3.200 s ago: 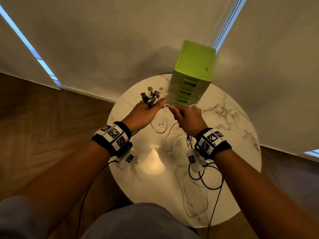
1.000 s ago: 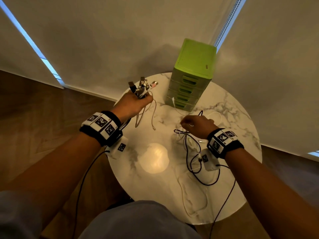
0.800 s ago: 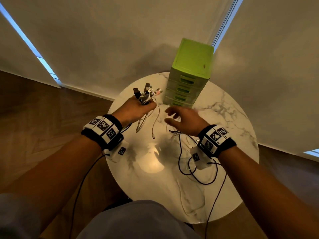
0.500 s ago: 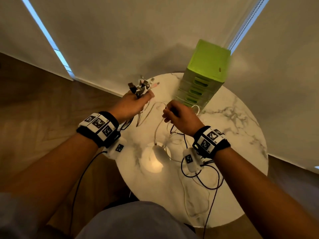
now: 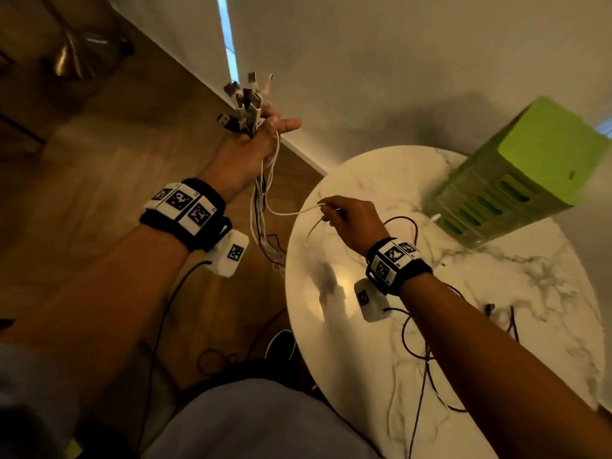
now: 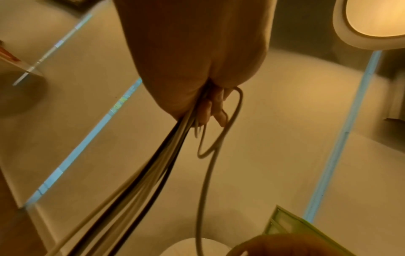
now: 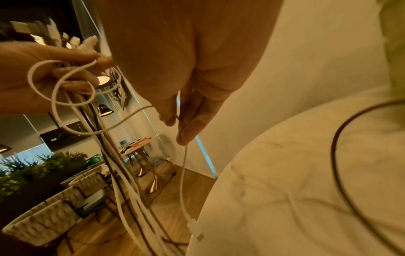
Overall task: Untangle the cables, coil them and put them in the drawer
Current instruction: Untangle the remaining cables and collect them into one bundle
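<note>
My left hand point(image 5: 261, 140) is raised left of the table and grips a bundle of cables point(image 5: 261, 207) near their plugs point(image 5: 245, 97), which stick up above the fist. The white and black strands point(image 6: 153, 173) hang down toward the floor. My right hand point(image 5: 344, 217) is over the table's left edge and pinches one white cable point(image 5: 291, 212) that runs across from the bundle. Its free end with a white plug point(image 7: 196, 230) dangles below my fingers point(image 7: 186, 131). The green drawer unit point(image 5: 520, 190) stands at the table's far right, drawers closed.
The round white marble table point(image 5: 463, 342) carries loose black cables point(image 5: 420, 346) near my right forearm and another black cable end point(image 5: 496, 313) further right. Wooden floor lies to the left, with woven chairs point(image 7: 54, 207) and a gold-footed table point(image 7: 153, 181) beyond.
My left hand has lifted the bundle up and out left of the table. My right hand now pinches a single white cable and has drawn it sideways from the bundle. The head view swung left.
</note>
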`<action>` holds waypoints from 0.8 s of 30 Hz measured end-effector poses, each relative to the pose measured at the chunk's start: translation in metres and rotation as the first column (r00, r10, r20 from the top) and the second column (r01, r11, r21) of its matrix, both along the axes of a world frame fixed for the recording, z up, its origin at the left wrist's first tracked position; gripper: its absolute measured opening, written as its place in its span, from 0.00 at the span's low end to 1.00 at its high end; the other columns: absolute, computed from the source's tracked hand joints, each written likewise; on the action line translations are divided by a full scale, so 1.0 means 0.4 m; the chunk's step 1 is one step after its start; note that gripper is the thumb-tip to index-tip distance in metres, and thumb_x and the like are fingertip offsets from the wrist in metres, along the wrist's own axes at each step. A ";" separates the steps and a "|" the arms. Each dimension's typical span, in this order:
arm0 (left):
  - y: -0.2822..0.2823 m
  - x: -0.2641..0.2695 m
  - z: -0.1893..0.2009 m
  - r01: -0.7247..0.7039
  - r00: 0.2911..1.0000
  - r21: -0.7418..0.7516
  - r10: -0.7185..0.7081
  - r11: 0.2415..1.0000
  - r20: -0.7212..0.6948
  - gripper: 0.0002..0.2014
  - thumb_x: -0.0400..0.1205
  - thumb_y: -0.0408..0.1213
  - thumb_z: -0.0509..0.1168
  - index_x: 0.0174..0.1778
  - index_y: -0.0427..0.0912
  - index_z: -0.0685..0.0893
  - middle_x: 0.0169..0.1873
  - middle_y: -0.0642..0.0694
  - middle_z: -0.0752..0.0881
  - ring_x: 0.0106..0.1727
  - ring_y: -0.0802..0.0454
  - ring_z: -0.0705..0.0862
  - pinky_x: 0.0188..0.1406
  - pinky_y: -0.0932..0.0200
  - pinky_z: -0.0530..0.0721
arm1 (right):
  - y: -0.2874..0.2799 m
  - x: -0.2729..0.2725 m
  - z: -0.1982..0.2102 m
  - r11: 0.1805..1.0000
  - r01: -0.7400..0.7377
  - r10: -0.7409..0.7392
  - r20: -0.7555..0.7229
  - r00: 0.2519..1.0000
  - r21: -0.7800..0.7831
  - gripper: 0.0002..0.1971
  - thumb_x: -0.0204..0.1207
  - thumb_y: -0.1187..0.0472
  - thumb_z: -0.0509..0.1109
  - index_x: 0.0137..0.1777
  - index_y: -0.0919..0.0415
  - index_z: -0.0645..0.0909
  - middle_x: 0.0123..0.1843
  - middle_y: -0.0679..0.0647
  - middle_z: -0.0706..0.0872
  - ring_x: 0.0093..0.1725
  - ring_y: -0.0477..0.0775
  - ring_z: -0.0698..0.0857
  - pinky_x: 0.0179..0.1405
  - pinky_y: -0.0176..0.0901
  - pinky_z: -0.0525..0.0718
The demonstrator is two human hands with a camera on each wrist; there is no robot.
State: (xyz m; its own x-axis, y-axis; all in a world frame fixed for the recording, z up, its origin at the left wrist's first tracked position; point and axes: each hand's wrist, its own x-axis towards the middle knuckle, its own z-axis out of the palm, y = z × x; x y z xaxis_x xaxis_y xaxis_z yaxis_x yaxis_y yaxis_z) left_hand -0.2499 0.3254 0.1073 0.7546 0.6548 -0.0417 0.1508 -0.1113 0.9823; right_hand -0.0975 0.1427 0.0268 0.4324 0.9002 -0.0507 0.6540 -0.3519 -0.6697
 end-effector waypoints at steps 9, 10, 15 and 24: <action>-0.010 -0.105 -0.021 -0.075 0.997 -0.035 0.074 0.997 -0.029 0.15 0.91 0.49 0.59 0.63 0.47 0.87 0.54 0.59 0.92 0.59 0.67 0.74 0.67 0.42 0.82 | 0.061 -0.148 -0.135 0.844 -0.328 0.347 -0.034 0.937 -0.425 0.15 0.86 0.57 0.65 0.67 0.60 0.87 0.61 0.63 0.90 0.61 0.65 0.87 0.63 0.53 0.83; -0.010 -0.112 -0.025 -0.064 0.997 -0.006 0.064 0.998 -0.045 0.15 0.91 0.49 0.59 0.63 0.48 0.88 0.42 0.58 0.90 0.55 0.71 0.82 0.58 0.54 0.82 | 0.072 -0.147 -0.132 0.820 -0.326 0.357 -0.024 0.934 -0.471 0.17 0.85 0.59 0.65 0.70 0.59 0.85 0.66 0.63 0.88 0.65 0.66 0.85 0.66 0.53 0.82; -0.015 -0.126 -0.052 -0.040 0.988 0.043 0.046 0.998 -0.151 0.11 0.89 0.50 0.63 0.54 0.51 0.89 0.23 0.66 0.81 0.28 0.73 0.77 0.34 0.71 0.73 | 0.126 -0.118 -0.005 0.969 -0.242 0.228 -0.185 0.956 -0.058 0.15 0.87 0.65 0.61 0.69 0.62 0.82 0.60 0.56 0.89 0.56 0.58 0.90 0.54 0.37 0.84; 0.017 -0.135 -0.037 -0.037 0.988 0.075 0.047 0.997 -0.150 0.11 0.86 0.54 0.66 0.62 0.61 0.87 0.48 0.64 0.90 0.51 0.74 0.86 0.54 0.70 0.82 | 0.165 -0.155 0.095 0.974 -0.166 0.210 -0.342 0.916 0.155 0.13 0.90 0.54 0.59 0.61 0.60 0.82 0.48 0.50 0.91 0.48 0.47 0.89 0.51 0.44 0.85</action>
State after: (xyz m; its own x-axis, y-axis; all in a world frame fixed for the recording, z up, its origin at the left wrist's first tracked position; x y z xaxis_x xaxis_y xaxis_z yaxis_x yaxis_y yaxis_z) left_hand -0.3040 0.3323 0.0926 0.7150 0.6912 -0.1050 0.3029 -0.1709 0.9376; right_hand -0.1594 0.2087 0.0647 0.2284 0.9720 -0.0554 0.4121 -0.1481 -0.8990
